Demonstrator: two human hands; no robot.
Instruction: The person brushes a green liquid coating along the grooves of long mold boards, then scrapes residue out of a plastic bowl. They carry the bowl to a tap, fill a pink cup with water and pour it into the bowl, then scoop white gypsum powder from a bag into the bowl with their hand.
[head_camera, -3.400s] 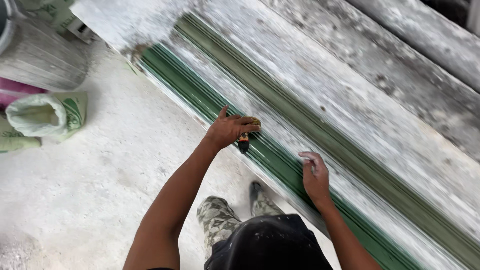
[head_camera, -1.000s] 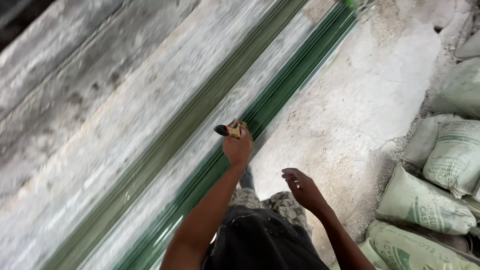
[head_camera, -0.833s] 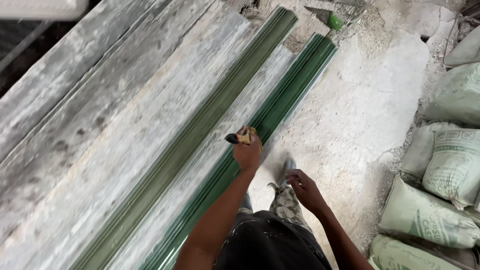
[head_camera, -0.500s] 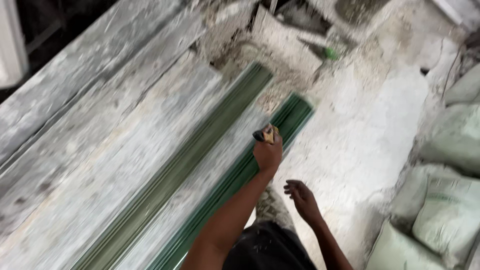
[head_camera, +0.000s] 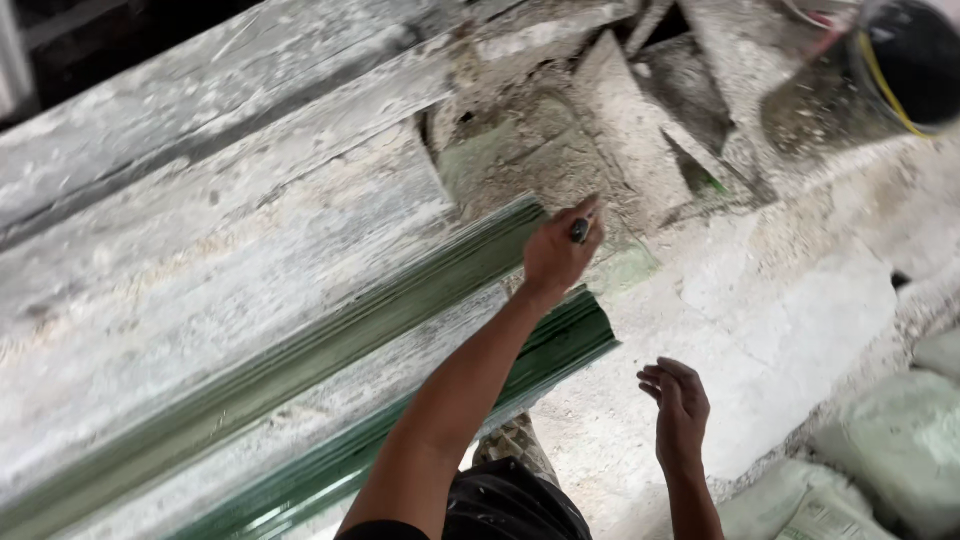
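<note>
Two long moulded strips lie side by side on dusty grey slabs: a pale green strip and a glossy dark green strip. My left hand reaches over their far ends and is shut on a small dark-tipped tool, which looks like a brush. It hovers just past the end of the pale strip, above rubble. My right hand hangs over the floor to the right of the dark strip's end, fingers loosely curled and apart, holding nothing.
Weathered grey slabs fill the left. Broken concrete pieces and rubble lie beyond the strips' ends. A black bucket stands at the top right. Pale green sacks are piled at the bottom right on the dusty floor.
The view has travelled along the strips to their far ends. My left hand with the tool has moved forward past the pale strip's end. My right hand stays open beside the dark strip.
</note>
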